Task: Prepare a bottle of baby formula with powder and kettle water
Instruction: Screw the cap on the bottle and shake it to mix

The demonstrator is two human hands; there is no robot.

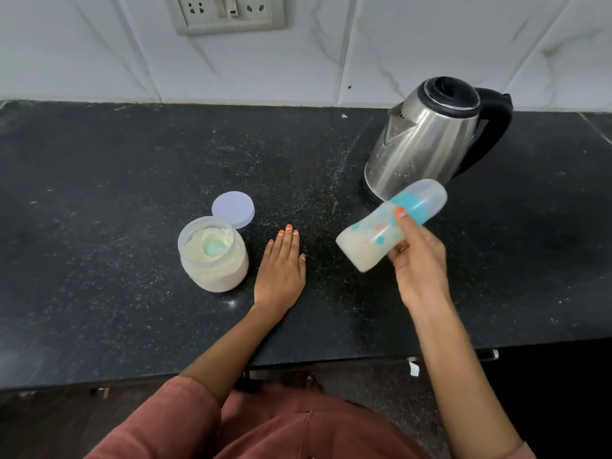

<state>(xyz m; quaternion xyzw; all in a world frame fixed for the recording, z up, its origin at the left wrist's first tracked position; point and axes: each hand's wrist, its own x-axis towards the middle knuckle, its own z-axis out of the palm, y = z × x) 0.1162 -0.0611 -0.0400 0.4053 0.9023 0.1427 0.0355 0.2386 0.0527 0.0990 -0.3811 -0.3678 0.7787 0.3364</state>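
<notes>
On the dark bench (99,193) we find, at the left, the open formula jar (213,260) with a pale green scoop (213,248) sunk in its powder, and its round lid (233,209) lying just beyond, touching the far rim. Next, our left hand (281,266) lies flat on the bench, fingers straight, holding nothing. To the right, our right hand (420,263) grips the capped baby bottle (390,223) above the bench (tilted, cap toward the far right, milky liquid inside). Just behind it stands the steel kettle (430,137), lid shut.
</notes>
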